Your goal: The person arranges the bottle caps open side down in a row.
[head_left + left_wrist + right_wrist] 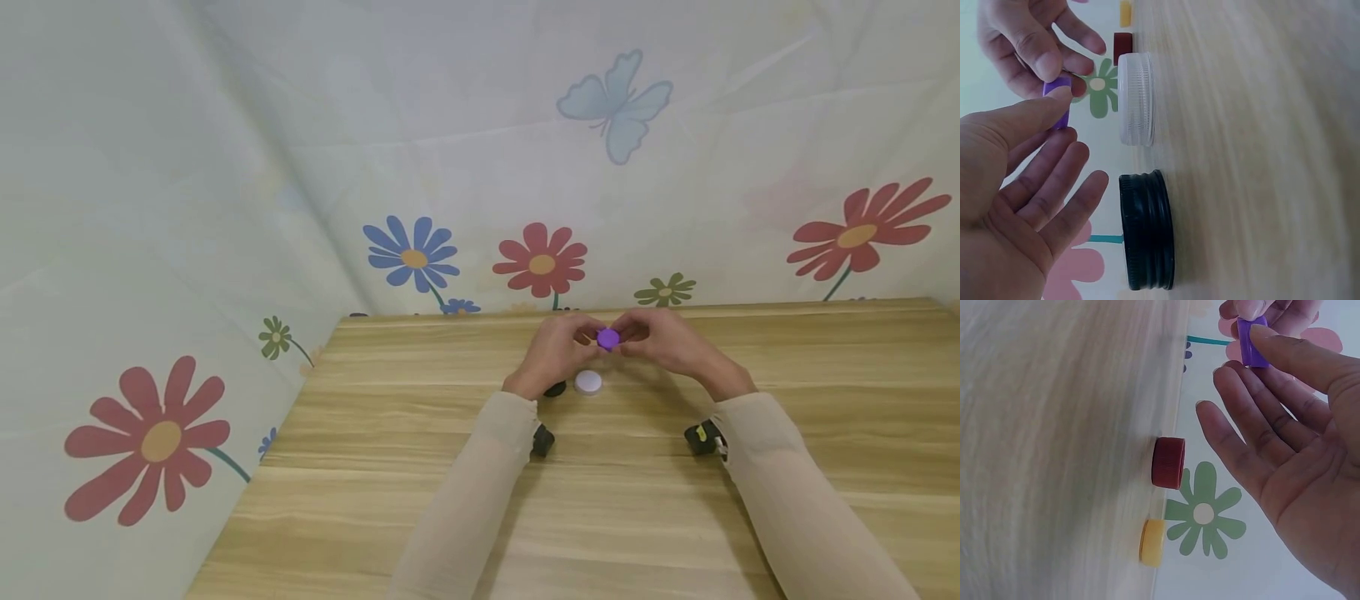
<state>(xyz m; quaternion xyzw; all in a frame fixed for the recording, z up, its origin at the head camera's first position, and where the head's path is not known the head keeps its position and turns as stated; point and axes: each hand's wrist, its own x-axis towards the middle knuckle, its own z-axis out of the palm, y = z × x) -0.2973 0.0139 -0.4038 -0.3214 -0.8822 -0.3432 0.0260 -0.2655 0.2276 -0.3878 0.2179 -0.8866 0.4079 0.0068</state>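
Observation:
Both hands meet over the far part of the table, around a small purple bottle cap (608, 338). My left hand (558, 350) pinches one side of it between thumb and fingertips. From the other side, my right hand (663, 340) pinches it too, its other fingers loosely spread in the right wrist view. A white cap (1135, 99) with ridged sides lies on the table just below the hands. Beside it is a larger black cap (1146, 230), partly hidden by the left hand in the head view.
A dark red cap (1168, 463) and a yellow cap (1152, 542) sit on the wooden table (615, 533) near its far edge, hidden behind the right hand in the head view. A flower-printed cloth (465, 167) hangs behind and at the left.

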